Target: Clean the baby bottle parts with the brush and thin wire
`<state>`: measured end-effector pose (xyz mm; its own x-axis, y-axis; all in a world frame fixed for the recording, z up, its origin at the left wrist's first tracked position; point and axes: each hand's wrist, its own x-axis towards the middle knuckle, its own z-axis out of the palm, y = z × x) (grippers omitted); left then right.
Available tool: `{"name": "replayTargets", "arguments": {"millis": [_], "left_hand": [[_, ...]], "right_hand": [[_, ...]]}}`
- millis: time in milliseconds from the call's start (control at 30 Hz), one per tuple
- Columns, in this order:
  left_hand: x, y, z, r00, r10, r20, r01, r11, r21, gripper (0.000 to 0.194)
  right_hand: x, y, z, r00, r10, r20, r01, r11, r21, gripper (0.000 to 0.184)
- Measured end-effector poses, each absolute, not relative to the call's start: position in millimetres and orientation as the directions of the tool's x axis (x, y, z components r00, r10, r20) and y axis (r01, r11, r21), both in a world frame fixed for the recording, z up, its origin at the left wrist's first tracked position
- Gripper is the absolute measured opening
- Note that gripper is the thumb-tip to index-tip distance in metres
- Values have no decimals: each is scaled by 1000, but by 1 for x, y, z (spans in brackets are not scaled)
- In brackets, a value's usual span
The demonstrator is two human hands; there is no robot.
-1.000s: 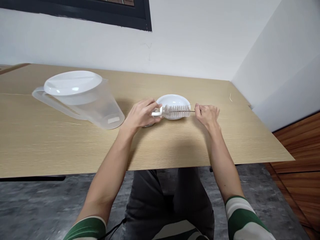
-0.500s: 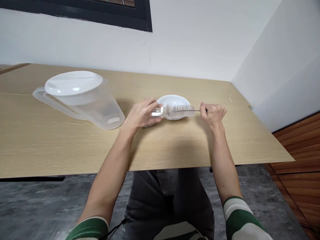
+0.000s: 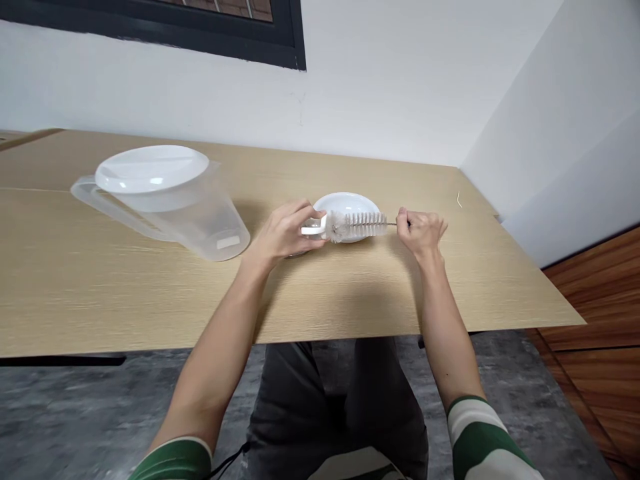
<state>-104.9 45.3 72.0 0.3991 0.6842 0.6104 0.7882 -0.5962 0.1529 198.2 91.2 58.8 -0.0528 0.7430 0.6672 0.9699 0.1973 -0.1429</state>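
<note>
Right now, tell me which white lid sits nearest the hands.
The lid behind the bottle brush, between the left hand and right hand; the other lid caps the clear plastic pitcher.

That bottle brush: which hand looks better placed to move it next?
Probably the right hand: it pinches the brush's wire stem, while the left hand holds the white handle at the other end.
</note>
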Motion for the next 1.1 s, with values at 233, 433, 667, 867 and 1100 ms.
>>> {"name": "replayTargets", "arguments": {"millis": [233,433,667,867,1100], "left_hand": [[-105,47,68,441,673,594,812,-581,54,30],[-107,46,72,471,665,580,836,-547,-51,27],[-98,43,72,522,671,527,814,-576,-74,28],[-93,42,74,504,670,545,788,-615,27,34],[-97,43,74,499,677,541,773,-630,76,36]], "right_hand": [[193,92,57,-75,851,520,974,173,-143,48],[189,88,60,-89,873,479,981,160,-110,50],[174,81,59,-158,850,502,965,241,-105,54],[185,88,56,-169,758,630,947,303,-111,56],[197,88,62,-206,705,679,941,334,-61,53]]}}
